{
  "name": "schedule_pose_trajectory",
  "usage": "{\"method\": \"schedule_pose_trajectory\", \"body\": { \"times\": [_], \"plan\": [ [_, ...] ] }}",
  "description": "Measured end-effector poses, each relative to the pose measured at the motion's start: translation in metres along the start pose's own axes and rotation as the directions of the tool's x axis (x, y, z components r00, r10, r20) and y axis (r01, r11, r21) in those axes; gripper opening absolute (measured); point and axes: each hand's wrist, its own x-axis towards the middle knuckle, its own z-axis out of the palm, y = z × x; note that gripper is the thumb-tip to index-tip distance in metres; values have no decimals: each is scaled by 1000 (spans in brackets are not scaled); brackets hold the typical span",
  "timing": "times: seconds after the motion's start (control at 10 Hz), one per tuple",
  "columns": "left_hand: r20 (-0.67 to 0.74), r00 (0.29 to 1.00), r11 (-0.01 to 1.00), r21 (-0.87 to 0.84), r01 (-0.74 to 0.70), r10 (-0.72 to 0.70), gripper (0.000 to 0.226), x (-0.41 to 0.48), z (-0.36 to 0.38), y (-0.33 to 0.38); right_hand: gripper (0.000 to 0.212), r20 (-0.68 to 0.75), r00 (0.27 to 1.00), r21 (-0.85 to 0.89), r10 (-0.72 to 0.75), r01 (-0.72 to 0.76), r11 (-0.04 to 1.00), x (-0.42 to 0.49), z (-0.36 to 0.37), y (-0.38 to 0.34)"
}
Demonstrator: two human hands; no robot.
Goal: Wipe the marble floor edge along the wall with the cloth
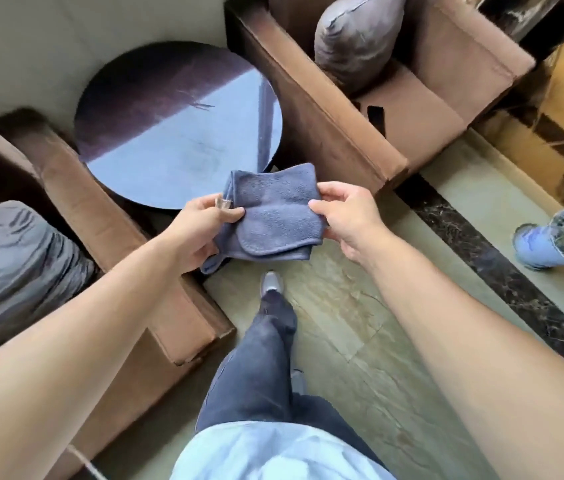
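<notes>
We are gripping the folded blue cloth (275,216) with our left hand (201,230) and right hand (346,216), fingers pinching opposite edges above the marble floor (360,317).

Both hands hold 1 folded blue cloth (275,216) in the air above the marble floor (350,327). The left hand (201,226) pinches its left edge; the right hand (346,216) pinches its right edge. Behind the cloth stands 1 round dark table (176,123) between 2 brown armchairs (360,133). A dark marble strip (502,271) crosses the floor at right.
</notes>
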Motion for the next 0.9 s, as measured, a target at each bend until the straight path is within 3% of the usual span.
{"method": "schedule_pose_trajectory", "body": {
  "times": [0.4, 0.5, 0.7, 0.8, 0.9],
  "plan": [
    [-252, 945, 970, -180, 163, -206, 32, 279, -89, 48, 33, 131, 978, -357, 163, -107, 928, 333, 136, -13],
    [-345, 896, 945, -264, 195, -281, 22, 326, -109, 34, 36, 177, 970, -416, 169, -82, 906, 386, 173, -2],
    [-531, 715, 889, -325, 323, -454, 14, 371, -118, -4, 50, 403, 825, -704, 395, 4, 710, 427, 202, 10],
    [-621, 659, 904, -237, 357, -423, 41, 374, -108, 2, 53, 460, 806, -747, 373, 123, 654, 430, 200, 4],
    [-730, 554, 867, -103, 488, -399, 78, 357, -94, 27, 56, 480, 769, -785, 422, 162, 598, 424, 195, -14]
  ]
}}
